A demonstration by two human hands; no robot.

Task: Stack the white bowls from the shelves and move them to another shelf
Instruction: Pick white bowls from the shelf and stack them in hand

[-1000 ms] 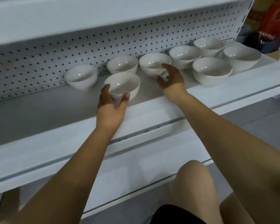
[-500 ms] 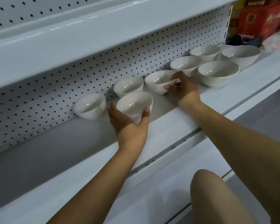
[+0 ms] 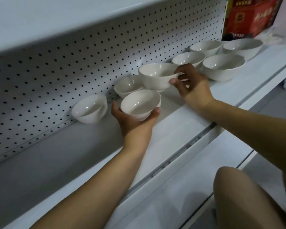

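My left hand (image 3: 135,123) cups a small white bowl (image 3: 139,104) from below, lifted off the white shelf (image 3: 175,129) and tilted toward me. A wider white bowl (image 3: 157,76) hangs in the air just behind it, pinched at its right rim by my right hand (image 3: 191,87). Under that raised bowl another small bowl (image 3: 127,85) rests by the pegboard. One more small bowl (image 3: 90,109) stands at the left. Several larger bowls stay on the shelf to the right, the nearest (image 3: 223,66) just beyond my right hand.
A perforated white back panel (image 3: 56,76) closes the shelf behind. An upper shelf (image 3: 56,19) overhangs close above. A red carton (image 3: 253,15) stands past the shelf's right end. A lower shelf (image 3: 180,200) and my knee (image 3: 234,187) lie below.
Both bowls have risen off the shelf. The right hand closed on the wide bowl's rim and lifted it leftward, over the small bowl at the back. The view has moved closer.
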